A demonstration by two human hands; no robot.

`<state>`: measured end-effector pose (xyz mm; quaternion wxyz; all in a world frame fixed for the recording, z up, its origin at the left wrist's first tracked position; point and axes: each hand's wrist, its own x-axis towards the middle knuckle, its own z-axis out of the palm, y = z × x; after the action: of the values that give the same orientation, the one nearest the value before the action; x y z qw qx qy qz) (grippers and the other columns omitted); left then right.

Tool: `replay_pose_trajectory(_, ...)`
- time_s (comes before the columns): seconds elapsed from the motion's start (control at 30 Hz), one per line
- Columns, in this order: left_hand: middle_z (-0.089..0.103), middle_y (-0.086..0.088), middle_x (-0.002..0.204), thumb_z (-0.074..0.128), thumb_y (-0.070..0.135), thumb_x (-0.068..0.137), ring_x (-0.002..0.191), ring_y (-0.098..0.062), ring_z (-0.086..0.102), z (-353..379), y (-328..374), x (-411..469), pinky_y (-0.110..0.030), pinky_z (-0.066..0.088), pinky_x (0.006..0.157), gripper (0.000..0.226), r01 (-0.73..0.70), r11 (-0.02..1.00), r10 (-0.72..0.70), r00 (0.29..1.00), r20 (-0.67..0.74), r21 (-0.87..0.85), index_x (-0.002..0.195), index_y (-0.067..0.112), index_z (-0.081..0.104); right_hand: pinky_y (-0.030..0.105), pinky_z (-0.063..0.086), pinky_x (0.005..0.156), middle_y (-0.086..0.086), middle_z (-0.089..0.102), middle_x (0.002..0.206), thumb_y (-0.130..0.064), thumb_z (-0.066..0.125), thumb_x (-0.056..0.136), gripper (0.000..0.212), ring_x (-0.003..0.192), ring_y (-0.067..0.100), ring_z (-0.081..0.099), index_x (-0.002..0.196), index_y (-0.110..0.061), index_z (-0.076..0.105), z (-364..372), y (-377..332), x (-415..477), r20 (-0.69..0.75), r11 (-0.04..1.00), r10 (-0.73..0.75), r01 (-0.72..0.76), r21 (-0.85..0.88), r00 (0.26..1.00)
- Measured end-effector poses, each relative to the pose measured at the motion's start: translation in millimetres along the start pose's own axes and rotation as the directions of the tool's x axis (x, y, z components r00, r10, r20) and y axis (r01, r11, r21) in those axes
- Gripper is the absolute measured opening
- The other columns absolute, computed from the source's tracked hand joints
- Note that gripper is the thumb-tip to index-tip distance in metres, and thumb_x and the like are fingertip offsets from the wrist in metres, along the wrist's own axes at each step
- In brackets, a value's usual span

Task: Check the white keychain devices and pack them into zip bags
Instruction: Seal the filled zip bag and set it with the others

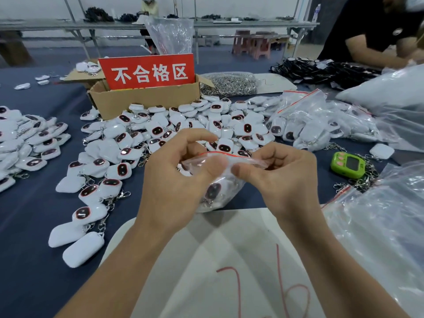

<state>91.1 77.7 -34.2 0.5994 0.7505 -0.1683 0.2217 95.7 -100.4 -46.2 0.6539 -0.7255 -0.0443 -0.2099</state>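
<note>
The left hand (174, 177) and the right hand (282, 177) were closed in a pinch on the red-striped mouth of a small zip bag (231, 183), held above a white sheet (229, 237). One white keychain device (213, 190) was contained inside. The film was judged thin, limp and slippery, and the load light; hold was best taken at the stiffer zip strip. Loose devices (160, 131) were heaped beyond, before a cardboard box (146, 99).

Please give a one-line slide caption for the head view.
The left hand and right hand pinch a zip bag holding a white keychain device, loose devices piled behind.
</note>
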Motion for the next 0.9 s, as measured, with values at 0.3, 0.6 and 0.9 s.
replay_pose_trajectory(0.3,0.078,0.011,0.082,0.088,0.014,0.064,0.072,-0.007,0.072,-6,-7,4,-0.018,0.054,0.068,0.037,0.084,0.992,-0.096,0.986,-0.133,-0.092,0.090,0.038,0.079,0.025,0.045,0.063,0.020,0.066,0.072,0.004,0.080,0.082,0.009,0.066,0.015,0.056,0.081,0.003,0.071,-10,-8,2,-0.005,0.989,-0.075,0.075,0.124,0.997)
replay_pose_trajectory(0.6,0.078,0.000,0.072,0.088,0.006,0.066,0.054,-0.003,0.066,-10,-7,9,-0.011,0.049,0.054,0.020,0.293,0.914,-0.338,0.933,-0.125,-0.282,0.080,0.017,0.079,0.022,0.046,0.060,0.013,0.067,0.064,-0.008,0.072,0.093,0.019,0.061,0.015,0.055,0.077,0.003,0.073,-11,0,6,-0.014,0.983,0.076,-0.073,0.169,0.997)
replay_pose_trajectory(0.9,0.075,0.004,0.066,0.087,0.013,0.072,0.050,0.000,0.059,-6,-17,7,-0.011,0.048,0.057,0.010,0.418,0.858,-0.475,0.867,-0.153,-0.297,0.077,0.017,0.080,0.021,0.044,0.057,0.012,0.061,0.059,-0.013,0.072,0.094,0.031,0.058,0.018,0.051,0.067,0.001,0.067,-13,9,9,0.045,0.978,0.093,-0.100,0.181,0.995)
